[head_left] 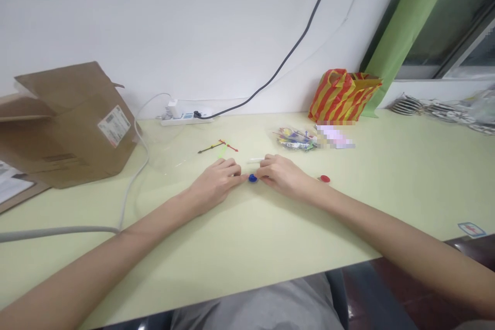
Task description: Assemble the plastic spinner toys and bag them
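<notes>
Between my two hands, low over the pale yellow table, is a small round blue plastic piece [252, 178]. My left hand [216, 185] is closed, its fingers curled and its forefinger and thumb against the piece's left side. From the other side, my right hand [284, 175], also closed, has its fingertips on the piece. A thin white stick [256, 160] ends at the right hand's knuckles; I cannot tell whether it lies behind the hand or is held. Beyond the left hand lie arrow-tipped clock hands [217, 146] in black, yellow, red and green. A red disc [325, 179] sits past my right wrist.
A clear bag of colourful parts [296, 138] lies behind my right hand, near a striped shopping bag [344, 95]. An open cardboard box [73, 129] stands at left. A grey cable [129, 196] runs from the power strip [185, 119] across the table's left side.
</notes>
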A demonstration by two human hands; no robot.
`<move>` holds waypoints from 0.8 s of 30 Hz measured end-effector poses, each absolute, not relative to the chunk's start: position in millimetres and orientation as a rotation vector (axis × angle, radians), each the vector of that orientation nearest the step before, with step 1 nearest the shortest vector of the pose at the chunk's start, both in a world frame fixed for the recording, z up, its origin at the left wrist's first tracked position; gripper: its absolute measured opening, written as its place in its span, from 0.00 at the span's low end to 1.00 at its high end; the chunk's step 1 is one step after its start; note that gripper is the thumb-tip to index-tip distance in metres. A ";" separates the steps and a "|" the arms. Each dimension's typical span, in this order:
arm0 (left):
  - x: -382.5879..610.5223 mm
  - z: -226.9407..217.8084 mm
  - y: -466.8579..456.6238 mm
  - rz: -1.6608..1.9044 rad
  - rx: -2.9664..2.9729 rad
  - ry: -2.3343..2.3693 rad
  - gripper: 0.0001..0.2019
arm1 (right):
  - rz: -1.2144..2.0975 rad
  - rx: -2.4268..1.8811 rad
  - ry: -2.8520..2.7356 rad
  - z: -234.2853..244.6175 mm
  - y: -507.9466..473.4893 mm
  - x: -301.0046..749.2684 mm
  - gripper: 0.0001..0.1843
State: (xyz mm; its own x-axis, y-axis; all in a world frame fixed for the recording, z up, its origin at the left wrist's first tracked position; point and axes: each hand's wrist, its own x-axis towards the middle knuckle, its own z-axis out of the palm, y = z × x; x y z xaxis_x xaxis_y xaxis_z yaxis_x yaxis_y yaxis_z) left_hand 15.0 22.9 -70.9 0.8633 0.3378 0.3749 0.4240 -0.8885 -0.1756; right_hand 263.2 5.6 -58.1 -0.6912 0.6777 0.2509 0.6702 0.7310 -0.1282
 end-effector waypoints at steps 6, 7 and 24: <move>12.4 -74.3 24.5 -0.576 -2.787 -0.580 0.18 | 0.074 -1.075 -2.572 -63.5 7.8 257.2 0.10; 12.3 -74.9 24.7 -0.607 -2.794 -0.582 0.18 | 0.092 -1.063 -2.556 -64.8 8.9 256.4 0.10; 12.2 -77.7 20.9 -0.931 -2.729 -0.811 0.08 | -0.026 -0.988 -2.460 -36.8 12.0 283.4 0.06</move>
State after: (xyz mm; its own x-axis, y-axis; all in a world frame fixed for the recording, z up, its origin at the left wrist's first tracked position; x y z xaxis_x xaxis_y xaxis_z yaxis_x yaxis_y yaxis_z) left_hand 12.2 20.9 -77.7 0.6620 0.4454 0.6029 0.5363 -0.8433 0.0342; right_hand 283.4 12.0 -36.8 -0.6207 0.6460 0.4443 0.6554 0.7385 -0.1583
